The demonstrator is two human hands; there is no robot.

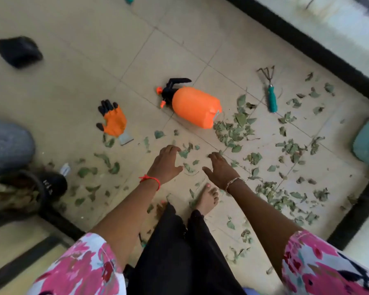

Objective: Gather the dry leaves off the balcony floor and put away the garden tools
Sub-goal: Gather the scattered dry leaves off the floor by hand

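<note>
Lying sideways, the sprayer (pixel 195 107) points its nozzle upper-left.

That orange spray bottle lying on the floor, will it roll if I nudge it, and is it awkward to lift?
The spray bottle lies on its side with a rounded body on smooth tile, so a nudge would probably roll it. It looks like plastic, likely light unless filled; I cannot tell. The black pump handle seems the easiest grip.
</note>
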